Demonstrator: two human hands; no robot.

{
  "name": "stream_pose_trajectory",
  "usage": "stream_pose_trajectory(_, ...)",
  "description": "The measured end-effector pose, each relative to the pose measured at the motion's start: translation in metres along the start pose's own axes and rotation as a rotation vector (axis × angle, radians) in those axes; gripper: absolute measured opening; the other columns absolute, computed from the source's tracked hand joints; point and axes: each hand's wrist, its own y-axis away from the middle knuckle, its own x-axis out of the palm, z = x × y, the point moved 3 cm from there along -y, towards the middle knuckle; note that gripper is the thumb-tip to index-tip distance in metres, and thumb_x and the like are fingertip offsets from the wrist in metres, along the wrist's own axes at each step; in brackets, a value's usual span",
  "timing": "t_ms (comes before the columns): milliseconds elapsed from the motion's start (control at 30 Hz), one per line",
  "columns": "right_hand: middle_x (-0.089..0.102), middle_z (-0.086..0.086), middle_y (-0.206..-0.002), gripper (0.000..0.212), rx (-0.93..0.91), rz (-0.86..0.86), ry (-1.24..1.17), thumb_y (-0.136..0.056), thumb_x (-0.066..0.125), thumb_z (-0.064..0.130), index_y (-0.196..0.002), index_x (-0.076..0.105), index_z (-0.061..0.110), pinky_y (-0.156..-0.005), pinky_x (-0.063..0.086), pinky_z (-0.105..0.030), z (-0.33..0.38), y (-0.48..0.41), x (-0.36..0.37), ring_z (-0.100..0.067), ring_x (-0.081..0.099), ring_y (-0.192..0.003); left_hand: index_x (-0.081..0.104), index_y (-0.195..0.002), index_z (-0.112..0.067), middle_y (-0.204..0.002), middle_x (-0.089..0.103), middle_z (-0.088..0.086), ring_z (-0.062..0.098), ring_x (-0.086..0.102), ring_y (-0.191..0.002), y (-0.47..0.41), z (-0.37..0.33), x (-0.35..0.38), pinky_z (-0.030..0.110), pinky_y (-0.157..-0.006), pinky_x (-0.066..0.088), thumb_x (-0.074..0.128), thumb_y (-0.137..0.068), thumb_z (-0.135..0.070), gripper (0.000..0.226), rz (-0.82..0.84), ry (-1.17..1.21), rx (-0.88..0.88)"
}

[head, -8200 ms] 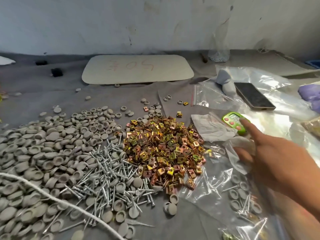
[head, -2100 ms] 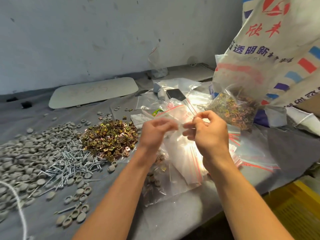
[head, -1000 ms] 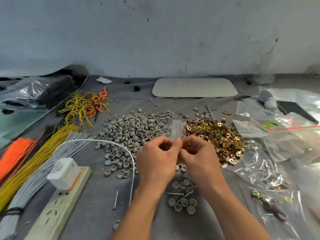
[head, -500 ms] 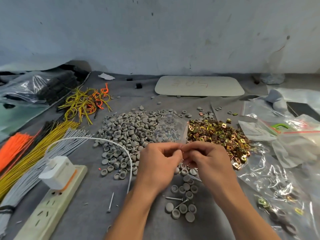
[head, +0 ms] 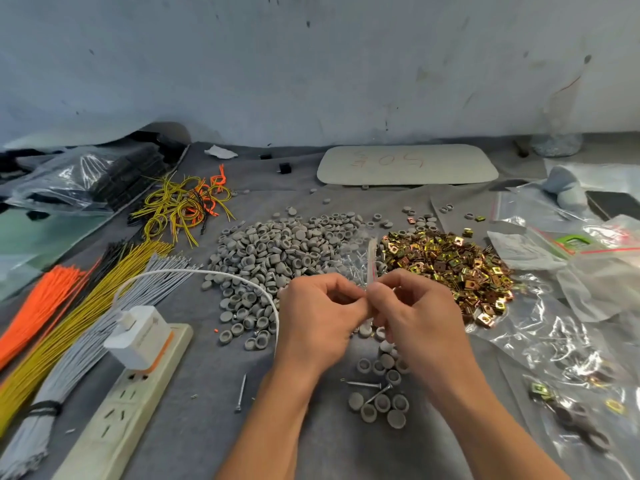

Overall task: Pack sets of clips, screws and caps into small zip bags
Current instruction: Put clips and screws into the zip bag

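My left hand (head: pixel 320 318) and my right hand (head: pixel 414 315) meet over the middle of the grey cloth, and both pinch the mouth of a small clear zip bag (head: pixel 365 261) that stands up between the fingertips. Behind the hands lies a wide heap of grey caps (head: pixel 277 251). A pile of gold clips (head: pixel 446 263) sits to the right of it. The silver screws (head: pixel 356 268) show only in part, through the bag. A few loose caps and two screws (head: pixel 375 389) lie under my wrists.
A white power strip (head: pixel 114 403) with a charger and white cable lies front left. Bundles of orange, yellow and grey wires (head: pixel 69 306) fan out at the left. Clear plastic bags (head: pixel 561 344) cover the right side. A pale board (head: pixel 407 164) lies at the back.
Earlier my right hand pressed a green counter, then both hands picked a zip bag from the stack at the right. Since a second ago they have held it over the piles, working its mouth.
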Motion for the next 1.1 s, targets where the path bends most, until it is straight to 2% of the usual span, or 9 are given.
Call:
stream_pose_trajectory(133,0.053,-0.008,-0.051,0.032,0.142,0.204,-0.257,-0.094,0.066,0.005,-0.062,0.069,0.013,-0.045,0.033,-0.02,0.009,-0.005,0.001,-0.013,0.04,-0.045,0.074,-0.06,-0.018,-0.056,0.068,0.003,0.009,0.056,-0.046,0.002,-0.007,-0.009,0.021,-0.045,0.043,0.088,-0.075,-0.004,0.025,0.153,0.133,-0.054)
stream_pose_trajectory(200,0.053,-0.007,-0.052,0.032,0.14,0.254,-0.282,-0.095,0.064,0.005,-0.065,0.069,0.013,-0.047,0.032,-0.022,0.01,-0.004,0.001,-0.015,0.039,-0.047,0.074,-0.058,-0.02,-0.055,0.065,0.004,0.01,0.055,-0.046,0.003,-0.007,-0.013,0.018,-0.047,0.043,0.083,-0.079,-0.003,0.028,0.207,0.235,-0.089)
stream_pose_trajectory(300,0.053,-0.003,-0.054,0.027,0.097,0.192,-0.169,-0.096,0.063,0.006,-0.069,0.068,0.007,-0.056,0.033,-0.036,0.006,-0.003,0.003,-0.021,0.04,-0.056,0.073,-0.058,-0.02,-0.057,0.061,0.003,0.01,0.051,-0.049,0.007,-0.005,-0.01,0.018,-0.049,0.042,0.077,-0.084,-0.003,0.031,0.211,0.309,-0.148)
stream_pose_trajectory(400,0.051,0.001,-0.053,0.025,0.057,0.12,-0.059,-0.096,0.063,0.009,-0.071,0.068,0.007,-0.054,0.035,-0.033,0.004,-0.003,0.006,-0.014,0.04,-0.052,0.072,-0.059,-0.018,-0.054,0.055,0.001,0.01,0.044,-0.048,0.01,-0.004,-0.005,0.018,-0.046,0.037,0.078,-0.08,-0.006,0.025,0.123,0.311,-0.154)
stream_pose_trajectory(633,0.053,0.011,-0.044,0.031,-0.088,-0.001,0.207,-0.091,0.069,0.012,-0.06,0.066,0.016,-0.041,0.032,-0.015,0.012,0.001,-0.003,-0.003,0.041,-0.037,0.062,-0.061,-0.018,-0.051,0.058,-0.008,0.009,0.048,-0.045,0.015,-0.007,-0.041,0.028,-0.046,0.04,0.073,-0.074,-0.022,0.018,-0.39,-0.233,0.125)
stream_pose_trajectory(767,0.058,0.009,-0.047,0.028,-0.1,-0.121,0.478,-0.081,0.072,0.027,-0.056,0.061,0.02,-0.045,0.042,-0.024,0.013,0.009,0.005,-0.005,0.052,-0.042,0.061,-0.07,-0.026,-0.057,0.057,-0.01,0.011,0.053,-0.052,0.032,-0.029,-0.034,0.029,-0.052,0.044,0.072,-0.076,-0.025,0.012,-0.654,-0.472,0.417)
stream_pose_trajectory(833,0.059,0.007,-0.05,0.028,-0.049,-0.156,0.531,-0.08,0.07,0.037,-0.06,0.059,0.02,-0.049,0.042,-0.03,0.01,0.01,0.007,-0.007,0.052,-0.047,0.074,-0.083,-0.023,-0.068,0.068,-0.01,0.012,0.061,-0.058,0.037,-0.032,-0.026,0.031,-0.056,0.05,0.073,-0.08,-0.016,0.008,-0.619,-0.492,0.606)
stream_pose_trajectory(967,0.067,-0.008,-0.062,0.017,0.056,0.013,0.119,-0.086,0.066,0.042,-0.085,0.061,0.026,-0.054,0.048,-0.045,0.007,0.008,0.014,-0.024,0.057,-0.053,0.083,-0.091,-0.017,-0.085,0.078,-0.007,0.006,0.069,-0.077,0.035,-0.025,-0.023,0.022,-0.074,0.055,0.075,-0.08,-0.01,0.016,-0.412,-0.448,0.708)
stream_pose_trajectory(1100,0.07,0.006,-0.064,0.016,0.023,0.004,0.434,-0.09,0.077,0.029,-0.091,0.061,0.032,-0.049,0.047,-0.022,0.003,-0.001,0.006,-0.003,0.063,-0.051,0.082,-0.085,-0.016,-0.079,0.075,-0.006,0.013,0.067,-0.072,0.035,-0.022,-0.031,0.026,-0.071,0.054,0.071,-0.083,-0.009,0.013,-0.51,-0.471,0.743)
